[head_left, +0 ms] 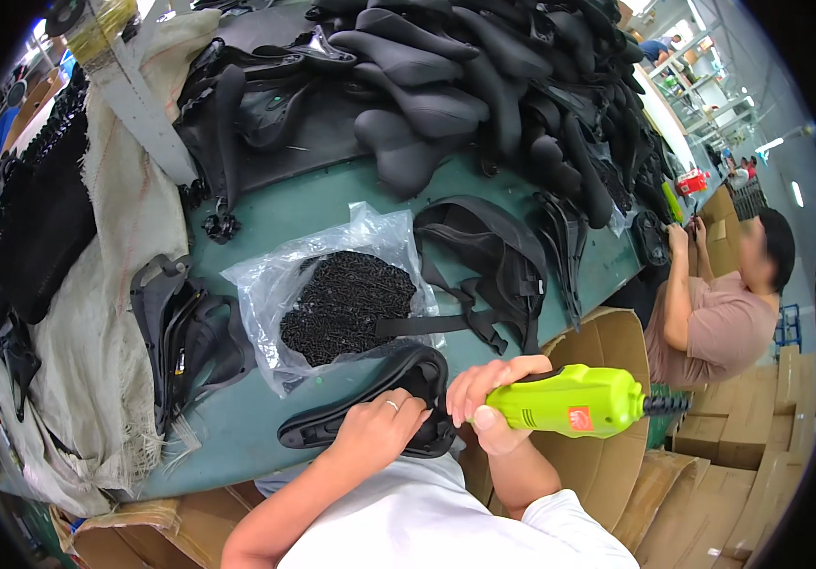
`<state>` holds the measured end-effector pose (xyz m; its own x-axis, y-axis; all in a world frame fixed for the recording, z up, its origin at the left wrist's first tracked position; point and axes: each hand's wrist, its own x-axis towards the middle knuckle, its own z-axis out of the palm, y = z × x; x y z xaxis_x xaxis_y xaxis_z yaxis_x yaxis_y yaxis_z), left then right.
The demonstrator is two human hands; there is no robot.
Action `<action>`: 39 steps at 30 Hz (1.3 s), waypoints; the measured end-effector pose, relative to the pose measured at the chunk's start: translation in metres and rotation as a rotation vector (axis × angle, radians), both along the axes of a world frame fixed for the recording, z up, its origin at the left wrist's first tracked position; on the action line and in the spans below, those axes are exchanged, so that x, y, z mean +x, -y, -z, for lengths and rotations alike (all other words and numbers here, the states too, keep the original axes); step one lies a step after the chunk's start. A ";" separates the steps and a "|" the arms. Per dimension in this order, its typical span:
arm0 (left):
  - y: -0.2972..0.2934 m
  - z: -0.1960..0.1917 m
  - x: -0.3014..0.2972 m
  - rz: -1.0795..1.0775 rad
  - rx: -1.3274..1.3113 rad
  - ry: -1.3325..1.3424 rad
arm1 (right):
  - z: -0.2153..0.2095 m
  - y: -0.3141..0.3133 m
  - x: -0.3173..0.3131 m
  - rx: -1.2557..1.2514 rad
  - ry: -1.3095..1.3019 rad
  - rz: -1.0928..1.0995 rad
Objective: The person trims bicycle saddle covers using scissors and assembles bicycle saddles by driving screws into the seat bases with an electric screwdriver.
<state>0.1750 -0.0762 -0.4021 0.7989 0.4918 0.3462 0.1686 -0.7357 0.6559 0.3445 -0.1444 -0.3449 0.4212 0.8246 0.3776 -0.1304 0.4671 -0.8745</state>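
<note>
An upturned black bicycle saddle (318,429) lies at the table's near edge, its hollow underside facing up. My left hand (379,429), with a ring on one finger, rests over its middle, fingers curled down onto it. Any small part under those fingertips is hidden. In my right hand (491,403) is a lime-green electric screwdriver (569,400), lying sideways with its black cord trailing off to the right. Its tip end is concealed by my fingers, close to the saddle's wide end. Beyond the saddle, a clear plastic bag (261,284) spreads around a heap of black screws (346,308).
Many black saddles (417,100) are piled along the far side. Black saddle shells stand at left (180,332) and a black strapped pouch (484,247) lies right of the bag. An open cardboard box (607,351) adjoins the table. A co-worker (721,313) works at right.
</note>
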 end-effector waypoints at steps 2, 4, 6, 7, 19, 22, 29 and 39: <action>-0.003 -0.004 0.000 0.043 0.050 0.010 | -0.006 0.008 -0.001 -0.002 -0.026 0.000; -0.005 -0.007 0.002 0.085 0.098 0.017 | -0.006 0.015 0.000 0.011 -0.054 -0.012; -0.005 -0.007 0.003 0.125 0.126 0.071 | -0.006 0.020 0.002 0.031 -0.099 0.002; -0.005 -0.004 0.003 0.137 0.121 0.071 | -0.007 0.022 0.003 0.057 -0.137 0.010; 0.002 -0.013 0.001 0.323 0.171 0.078 | -0.017 0.057 -0.006 0.119 -0.067 0.086; -0.003 -0.020 -0.008 0.280 0.094 0.103 | -0.012 0.056 -0.010 0.177 -0.046 0.111; -0.002 -0.020 -0.115 -0.694 -0.030 -0.131 | -0.008 0.041 -0.015 0.332 0.130 0.123; 0.010 0.016 -0.129 -0.835 -0.705 -0.016 | -0.008 -0.030 -0.088 0.460 0.157 -0.183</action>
